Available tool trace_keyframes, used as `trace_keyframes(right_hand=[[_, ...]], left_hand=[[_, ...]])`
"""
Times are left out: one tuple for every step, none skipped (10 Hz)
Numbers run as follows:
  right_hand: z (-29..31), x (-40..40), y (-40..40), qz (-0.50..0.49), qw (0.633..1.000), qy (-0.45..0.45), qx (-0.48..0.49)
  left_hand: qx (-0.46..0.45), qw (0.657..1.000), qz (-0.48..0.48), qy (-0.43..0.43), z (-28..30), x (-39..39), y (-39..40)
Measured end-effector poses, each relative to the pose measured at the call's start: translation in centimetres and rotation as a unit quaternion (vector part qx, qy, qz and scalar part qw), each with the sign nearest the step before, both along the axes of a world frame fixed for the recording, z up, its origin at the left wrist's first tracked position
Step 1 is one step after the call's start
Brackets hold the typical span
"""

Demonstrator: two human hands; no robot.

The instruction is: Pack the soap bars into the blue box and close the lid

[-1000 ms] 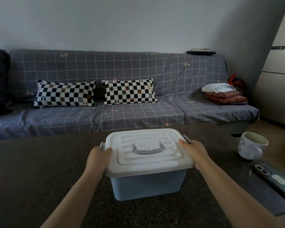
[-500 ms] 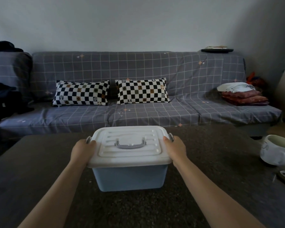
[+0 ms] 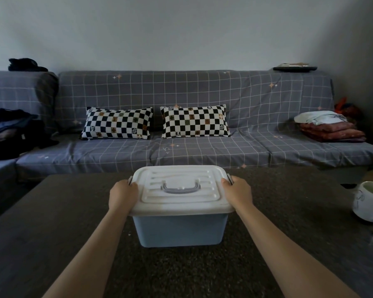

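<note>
While the blue box (image 3: 180, 231) stands on the dark table (image 3: 52, 222), its white lid (image 3: 179, 188) sits closed on top; left hand (image 3: 122, 193) and right hand (image 3: 237, 191) grasp the lid's side edges.

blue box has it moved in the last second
Yes. The gap between the blue box and the white mug has widened, so the box has shifted left, away from it. Left hand and right hand grip the lid.
</note>
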State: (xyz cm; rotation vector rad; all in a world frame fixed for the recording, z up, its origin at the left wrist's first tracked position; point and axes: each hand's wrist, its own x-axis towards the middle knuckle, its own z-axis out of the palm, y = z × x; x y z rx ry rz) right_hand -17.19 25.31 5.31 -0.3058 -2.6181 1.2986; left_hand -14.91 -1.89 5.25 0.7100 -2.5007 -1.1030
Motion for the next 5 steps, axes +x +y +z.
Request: trace_keyframes(right_hand=[[0.0, 0.0, 0.0, 0.006, 1.0, 0.005, 0.015], [0.1, 0.2, 0.2, 0.012, 1.0, -0.005, 0.022], [0.6, 0.3, 0.2, 0.031, 0.998, -0.028, 0.037], [1.2, 0.7, 0.3, 0.059, 0.992, -0.102, 0.04], [3.2, 1.4, 0.6, 0.052, 0.998, -0.045, 0.013]], left_hand=[[0.004, 1.0, 0.001, 0.002, -0.1, 0.0, -0.1], [0.009, 1.0, 0.003, 0.001, -0.3, 0.0, 0.1], [0.014, 1.0, 0.005, 0.005, -0.3, 0.1, 0.2], [0.015, 1.0, 0.014, 0.001, 0.3, 0.9, 0.7], [-0.068, 0.998, -0.003, 0.008, 1.1, 1.6, 1.9]])
